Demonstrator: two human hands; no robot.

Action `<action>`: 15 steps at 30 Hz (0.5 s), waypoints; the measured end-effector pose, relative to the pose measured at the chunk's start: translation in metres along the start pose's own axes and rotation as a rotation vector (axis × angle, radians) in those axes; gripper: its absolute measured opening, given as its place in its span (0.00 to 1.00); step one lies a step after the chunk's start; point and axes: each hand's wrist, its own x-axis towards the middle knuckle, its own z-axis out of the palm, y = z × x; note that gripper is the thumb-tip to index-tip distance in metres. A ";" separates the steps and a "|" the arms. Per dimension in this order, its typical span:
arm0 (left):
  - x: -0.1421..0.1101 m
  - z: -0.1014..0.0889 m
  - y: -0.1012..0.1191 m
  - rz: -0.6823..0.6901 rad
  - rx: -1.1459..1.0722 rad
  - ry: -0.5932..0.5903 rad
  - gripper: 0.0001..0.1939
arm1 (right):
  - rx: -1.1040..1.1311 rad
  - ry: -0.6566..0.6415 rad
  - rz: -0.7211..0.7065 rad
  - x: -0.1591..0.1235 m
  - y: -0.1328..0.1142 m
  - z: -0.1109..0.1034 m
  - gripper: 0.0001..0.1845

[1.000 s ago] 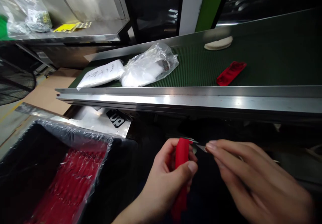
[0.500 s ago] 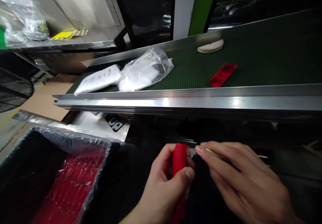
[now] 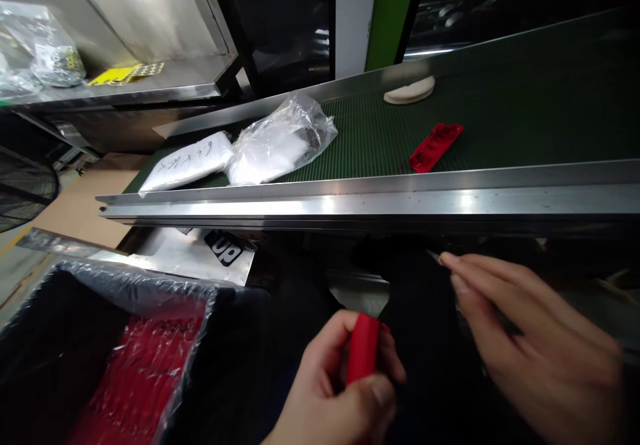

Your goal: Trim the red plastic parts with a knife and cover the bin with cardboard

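Note:
My left hand (image 3: 345,385) is closed around a red plastic part (image 3: 364,348), which stands upright with its top end above my fingers. The lower portion of that part is hidden by my thumb and palm. To the right and higher, my right hand (image 3: 530,338) pinches a small craft knife between thumb and fingertips. Only its thin blade (image 3: 433,255) shows, pointing up and left, apart from the red part. Another red plastic part (image 3: 436,147), hollow side up, lies on the green conveyor belt (image 3: 367,141).
A metal rail (image 3: 300,206) edges the belt. On it lie a white packet (image 3: 187,161), a clear bag (image 3: 280,145) and a pale curved piece (image 3: 410,91). At lower left stands a plastic-lined bin (image 3: 45,298) with several red parts (image 3: 145,371). A metal shelf (image 3: 190,81) sits upper left.
My right hand has drawn the craft knife away from the red part, up and to the right. My left hand has lowered slightly, still gripping the part. The view has shifted a little.

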 end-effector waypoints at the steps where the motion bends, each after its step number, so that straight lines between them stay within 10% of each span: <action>1: 0.001 -0.001 0.000 -0.011 -0.012 0.019 0.14 | 0.037 -0.040 0.003 -0.001 -0.001 -0.001 0.21; 15: 0.013 -0.003 -0.009 -0.005 -0.230 -0.150 0.09 | 0.186 -0.157 -0.085 -0.010 -0.026 0.001 0.22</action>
